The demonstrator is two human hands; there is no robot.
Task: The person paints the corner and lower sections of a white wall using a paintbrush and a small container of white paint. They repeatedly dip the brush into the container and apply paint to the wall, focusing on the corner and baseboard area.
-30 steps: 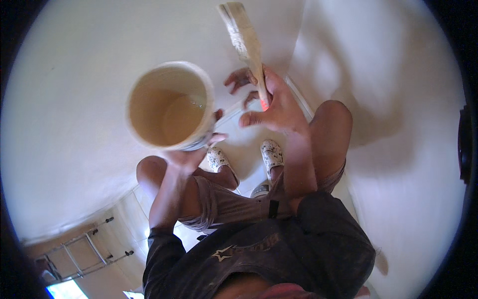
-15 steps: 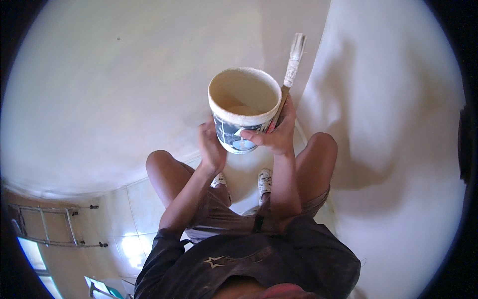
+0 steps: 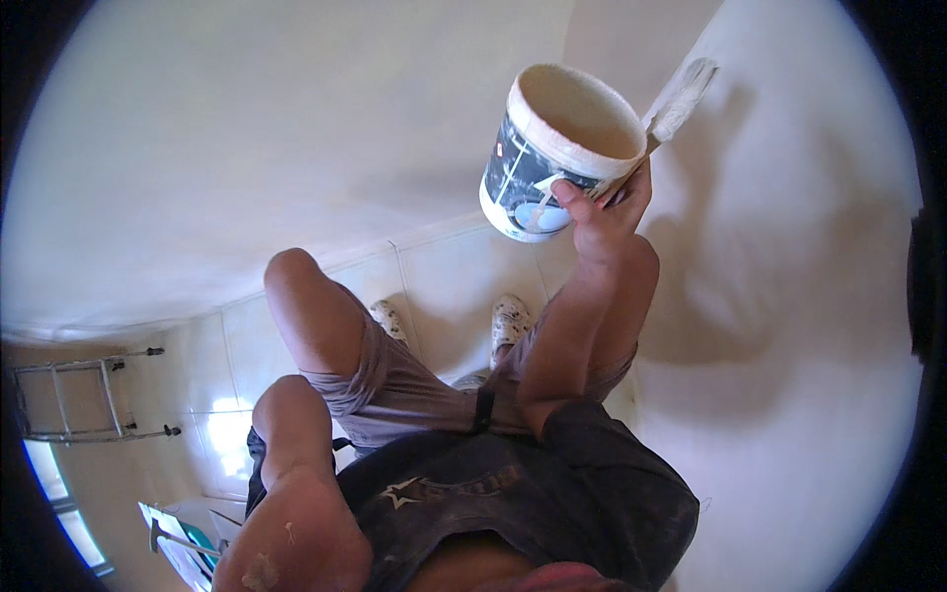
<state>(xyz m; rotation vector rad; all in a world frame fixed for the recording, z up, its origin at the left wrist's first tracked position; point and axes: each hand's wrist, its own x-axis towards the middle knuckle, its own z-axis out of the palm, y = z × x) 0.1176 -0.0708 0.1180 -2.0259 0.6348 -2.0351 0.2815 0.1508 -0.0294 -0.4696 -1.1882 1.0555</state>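
Note:
My right hand (image 3: 607, 219) is closed around a paint bucket (image 3: 533, 183), thumb on its printed side, and holds it up tilted in front of my knees. The bucket is dark and white with a pale, crusted rim, and its inner wall is coated in a cream colour. Against its right side the same hand pins a paintbrush (image 3: 683, 107), bristles up and smeared whitish; most of the handle is hidden by hand and bucket. My left arm (image 3: 296, 523) is bent sharply back toward me, large and close at the lower edge; its hand is out of sight.
Pale walls (image 3: 247, 178) rise ahead and at the right, meeting in a corner behind the brush. A metal ladder (image 3: 84, 400) shows at the left. White and green items (image 3: 182, 538) are at the lower left. My shoes (image 3: 508, 321) stand on floor tiles.
My left hand has left the bucket and gone out of view as that arm folded back. My right hand has lifted the bucket and brush up and to the right, tilting the bucket.

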